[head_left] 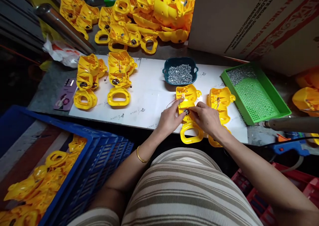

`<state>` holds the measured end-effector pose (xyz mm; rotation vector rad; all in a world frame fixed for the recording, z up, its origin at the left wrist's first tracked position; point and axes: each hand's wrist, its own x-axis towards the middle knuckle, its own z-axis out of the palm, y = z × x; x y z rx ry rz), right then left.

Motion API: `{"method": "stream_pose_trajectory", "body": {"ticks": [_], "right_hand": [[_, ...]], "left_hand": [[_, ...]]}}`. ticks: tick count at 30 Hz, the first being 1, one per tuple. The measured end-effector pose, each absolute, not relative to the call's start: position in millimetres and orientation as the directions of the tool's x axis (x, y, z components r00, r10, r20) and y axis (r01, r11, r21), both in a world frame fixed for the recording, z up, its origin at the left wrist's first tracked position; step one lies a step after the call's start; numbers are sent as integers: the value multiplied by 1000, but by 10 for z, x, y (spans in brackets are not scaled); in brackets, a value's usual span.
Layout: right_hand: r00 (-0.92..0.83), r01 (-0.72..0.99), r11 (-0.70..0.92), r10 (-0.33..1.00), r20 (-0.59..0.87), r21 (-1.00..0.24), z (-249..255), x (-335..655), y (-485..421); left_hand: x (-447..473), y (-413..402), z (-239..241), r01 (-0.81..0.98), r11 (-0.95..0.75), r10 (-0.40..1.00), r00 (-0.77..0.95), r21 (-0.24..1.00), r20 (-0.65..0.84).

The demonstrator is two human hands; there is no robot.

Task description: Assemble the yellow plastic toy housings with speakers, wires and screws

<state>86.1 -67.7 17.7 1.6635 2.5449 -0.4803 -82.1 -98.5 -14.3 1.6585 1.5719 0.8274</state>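
Observation:
A yellow plastic toy shell (188, 101) with a ring-shaped handle (191, 133) lies hollow side up on the white board before me. A small round black speaker (186, 112) sits inside it, and thin wires show by its left edge. My left hand (169, 117) grips the shell's left side, thumb beside the speaker. My right hand (206, 117) is closed, its fingertips pinched together at the speaker's right edge; whatever is between them is hidden. Partly behind my right hand lies a second yellow shell (220, 100).
A dark bowl (165, 74) of small metal screws stands behind the shell. To the right are a green tray (274, 111) with screws and a blue-handled tool (290, 148). Two shells and a purple phone (65, 98) lie left. A blue crate (99, 146) stands lower left; a carton (239, 23) stands behind.

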Motion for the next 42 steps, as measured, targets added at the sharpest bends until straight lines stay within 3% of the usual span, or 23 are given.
{"method": "stream_pose_trajectory", "body": {"ticks": [8,12,14,17,19,22,24,30,33,36,39,42], "right_hand": [[-302,952,273,908,-291,-137,215,748,-605],[-318,948,293,900,-297,-127,223,730,-565],[-346,937,316,899,-268,-149,213,762,-568],[-389,906,345,907,-160,-246,209,849,-627],[-396,857,356,918,-35,-373,234,917,-701],[-348,740,363,927,138,-566,301,1011,-832],[-313,691,355,932,182,-630,335,1054,-908],[-339,635,361,925,174,-683,313,1031,-1029],[-349,609,336,927,137,-719,275,961,-1077],[-352,548,259,934,61,-795,211,866,-1129],[-345,471,170,939,-4,-865,139,772,-1144],[-313,421,133,950,-6,-897,103,732,-1105]], "left_hand": [[-782,-946,-91,684,-3,999,39,730,-33],[-796,-899,-34,776,5,992,75,630,-100],[-821,-920,-2,761,2,987,102,649,-122],[-916,-1019,50,650,34,984,110,759,-138],[-1030,-1092,73,581,84,990,41,809,-132],[-1250,-1134,53,585,154,985,-156,796,-76],[-1381,-1106,2,630,181,974,-220,755,-50],[-1440,-966,-107,670,174,981,-56,721,-184],[-1358,-970,-64,515,295,949,-64,805,-307],[-1262,-1005,9,144,473,881,-43,869,-472],[-1153,-1032,76,-112,508,861,31,854,-508],[-1058,-1040,119,-207,522,853,108,828,-511]]}}
